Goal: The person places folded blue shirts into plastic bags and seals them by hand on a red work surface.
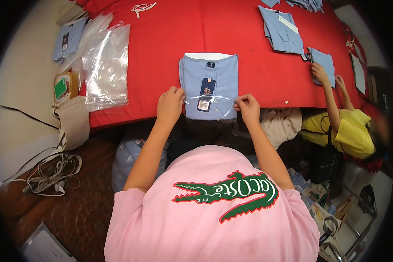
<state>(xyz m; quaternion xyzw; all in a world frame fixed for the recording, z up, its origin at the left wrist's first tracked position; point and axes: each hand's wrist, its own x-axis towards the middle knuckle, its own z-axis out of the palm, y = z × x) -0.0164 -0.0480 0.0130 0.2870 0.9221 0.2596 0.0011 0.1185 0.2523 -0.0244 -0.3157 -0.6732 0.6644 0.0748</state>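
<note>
A folded light blue shirt (226, 76) lies at the near edge of the red-covered table, a dark hang tag (206, 94) on its front. White backing shows along its far edge. A clear plastic bag (225, 109) covers the shirt's near part, its edge running across the tag. My left hand (171, 104) is closed at the bag's left edge, fingertips beside the shirt. At the opposite edge, my right hand (249, 107) pinches the plastic between thumb and fingers.
Flat clear bags (107, 70) are piled at the left, near another folded blue shirt (70, 39). More folded shirts (281, 32) lie at the far right. A co-worker in yellow (353, 133) handles a blue garment (322, 65) there. Coiled cables (54, 174) hang below left.
</note>
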